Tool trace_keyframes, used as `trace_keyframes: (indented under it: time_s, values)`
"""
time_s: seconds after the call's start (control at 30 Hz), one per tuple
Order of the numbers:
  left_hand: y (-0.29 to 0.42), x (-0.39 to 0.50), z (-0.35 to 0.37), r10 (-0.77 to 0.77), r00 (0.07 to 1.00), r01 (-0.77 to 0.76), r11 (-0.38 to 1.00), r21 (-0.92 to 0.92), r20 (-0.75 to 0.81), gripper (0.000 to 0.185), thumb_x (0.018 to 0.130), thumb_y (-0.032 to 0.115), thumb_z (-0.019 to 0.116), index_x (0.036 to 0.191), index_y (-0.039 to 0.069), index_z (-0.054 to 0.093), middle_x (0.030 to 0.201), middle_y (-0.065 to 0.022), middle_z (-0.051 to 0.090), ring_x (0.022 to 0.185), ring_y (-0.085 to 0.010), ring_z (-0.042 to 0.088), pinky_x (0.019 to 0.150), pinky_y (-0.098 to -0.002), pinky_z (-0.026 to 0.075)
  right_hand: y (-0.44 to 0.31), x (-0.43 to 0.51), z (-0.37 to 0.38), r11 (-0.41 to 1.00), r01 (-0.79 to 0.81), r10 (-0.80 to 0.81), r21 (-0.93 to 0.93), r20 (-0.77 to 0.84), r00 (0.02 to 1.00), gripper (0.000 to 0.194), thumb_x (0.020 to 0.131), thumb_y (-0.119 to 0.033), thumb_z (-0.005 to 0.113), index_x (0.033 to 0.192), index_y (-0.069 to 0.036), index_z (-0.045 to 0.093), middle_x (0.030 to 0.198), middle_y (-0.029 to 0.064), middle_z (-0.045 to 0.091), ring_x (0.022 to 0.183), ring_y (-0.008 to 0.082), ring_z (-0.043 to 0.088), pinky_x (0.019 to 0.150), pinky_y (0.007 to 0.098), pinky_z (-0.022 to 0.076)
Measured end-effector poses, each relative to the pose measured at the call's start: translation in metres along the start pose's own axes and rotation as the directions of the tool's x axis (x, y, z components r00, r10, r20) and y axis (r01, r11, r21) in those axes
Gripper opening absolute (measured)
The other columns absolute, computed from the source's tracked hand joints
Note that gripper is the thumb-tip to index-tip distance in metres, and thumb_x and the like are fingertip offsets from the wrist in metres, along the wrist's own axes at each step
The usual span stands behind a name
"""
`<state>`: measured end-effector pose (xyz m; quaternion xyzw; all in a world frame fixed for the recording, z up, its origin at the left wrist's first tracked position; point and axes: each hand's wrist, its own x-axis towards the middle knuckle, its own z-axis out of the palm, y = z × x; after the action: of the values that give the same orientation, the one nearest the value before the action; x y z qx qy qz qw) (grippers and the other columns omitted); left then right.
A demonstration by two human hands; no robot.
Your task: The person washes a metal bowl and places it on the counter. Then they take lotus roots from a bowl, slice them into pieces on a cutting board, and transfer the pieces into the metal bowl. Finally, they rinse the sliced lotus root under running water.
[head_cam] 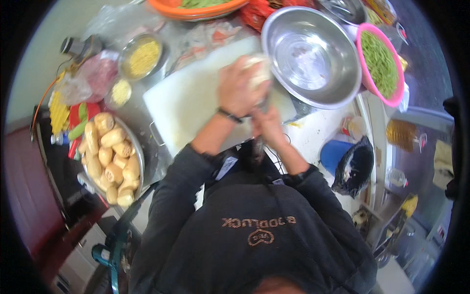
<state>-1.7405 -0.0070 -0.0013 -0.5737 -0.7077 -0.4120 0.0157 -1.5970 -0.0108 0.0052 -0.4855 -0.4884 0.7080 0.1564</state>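
Observation:
Over the right part of a white cutting board [191, 106], my left hand [240, 88] is spread against a whitish piece of food [260, 71]. Blur hides what food it is and how the fingers meet it. My right hand [268, 125] is closed around the handle [258, 150] of a tool, probably a kitchen knife, close below the left hand. Only a blurred bit of metal shows between the hands; the rest of the blade is hidden. A large stainless steel basin [304, 55] stands right beside the food, with a little residue inside.
Peeled lotus roots [114, 158] fill a metal basin at left. Nearby are bowls of yellow bits [144, 58] and minced garlic-like food [121, 92]. A pink basin [380, 64] holds green shreds. An orange basin [198, 11] stands behind the board; a black-lined bin [354, 169] is at right.

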Motion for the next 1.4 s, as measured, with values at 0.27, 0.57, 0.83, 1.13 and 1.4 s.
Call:
trace_keyframes:
  time_s: [0.27, 0.57, 0.83, 1.13, 1.4]
  values:
    - [0.058, 0.076, 0.001, 0.148, 0.989, -0.151, 0.949, -0.276, -0.033, 0.061, 0.074, 0.028, 0.073, 0.130, 0.013, 0.054, 0.142, -0.0228, 0.038, 0.130, -0.0409, 0.037, 0.108, -0.0508, 0.031, -0.082, 0.020, -0.125, 0.901, 0.147, -0.305, -0.408, -0.356, 0.883, 0.017, 0.083, -0.011, 0.056, 0.074, 0.003, 0.053, 0.053, 0.0085, 0.054, 0.041, 0.0185, 0.054, 0.040, 0.0340, 0.0425]
    - [0.030, 0.016, -0.038, -0.218, 0.945, 0.291, 0.901, -0.322, 0.243, 0.030, 0.080, 0.007, 0.064, 0.110, 0.006, 0.064, 0.110, -0.0138, 0.065, 0.104, -0.0298, 0.061, 0.089, -0.0387, 0.047, -0.096, -0.012, -0.221, 0.819, 0.226, -0.487, -0.527, -0.431, 0.760, 0.008, 0.088, -0.008, 0.055, 0.087, 0.000, 0.052, 0.059, 0.0015, 0.050, 0.041, 0.0099, 0.046, 0.038, 0.0261, 0.0386]
    - [0.096, 0.088, 0.168, 0.371, 0.794, -0.259, 0.923, -0.283, 0.482, 0.024, 0.077, 0.009, 0.065, 0.101, 0.010, 0.068, 0.103, -0.0106, 0.067, 0.103, -0.0285, 0.059, 0.091, -0.0402, 0.044, -0.063, -0.059, -0.232, 0.890, 0.306, -0.445, -0.337, -0.496, 0.746, 0.011, 0.092, -0.009, 0.057, 0.096, 0.000, 0.051, 0.062, 0.0007, 0.051, 0.044, 0.0067, 0.046, 0.039, 0.0219, 0.0368]
    - [0.101, 0.095, 0.279, 0.259, 0.700, -0.515, 0.829, 0.220, 0.665, 0.019, 0.083, 0.015, 0.054, 0.080, 0.015, 0.073, 0.083, -0.0055, 0.071, 0.091, -0.0210, 0.063, 0.084, -0.0382, 0.039, -0.022, -0.115, -0.242, 0.945, 0.279, -0.316, -0.169, -0.690, 0.652, 0.014, 0.089, -0.004, 0.060, 0.101, 0.004, 0.055, 0.071, 0.0045, 0.059, 0.048, 0.0058, 0.050, 0.040, 0.0215, 0.0377]
    - [0.165, 0.129, 0.221, -0.090, 0.990, 0.134, 0.803, -0.581, 0.105, 0.008, 0.070, 0.014, 0.065, 0.072, 0.007, 0.067, 0.073, -0.0147, 0.067, 0.067, -0.0321, 0.065, 0.063, -0.0416, 0.051, -0.055, -0.163, -0.222, 0.953, 0.280, -0.219, -0.117, -0.903, 0.369, 0.013, 0.088, -0.006, 0.064, 0.082, -0.002, 0.053, 0.063, 0.0075, 0.058, 0.043, 0.0091, 0.048, 0.035, 0.0230, 0.0377]
